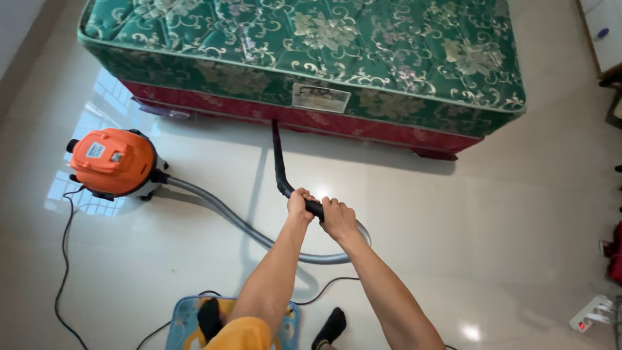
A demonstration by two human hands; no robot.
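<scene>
Both my hands grip the black vacuum wand [280, 162] near its bent handle. My left hand [299, 204] holds it slightly ahead, my right hand [338, 218] just behind, almost touching. The wand's far end reaches under the red base of the bed [311, 120], below the green floral mattress [311, 45]. A grey hose [227, 217] curves from the handle back to the orange canister vacuum [115, 162] standing on the floor at the left.
A black power cord [63, 259] trails from the vacuum across the glossy white tile floor. My feet in black socks rest by a blue-and-yellow stool [184, 321]. A white power strip [591, 312] lies at the lower right; furniture lines the right edge.
</scene>
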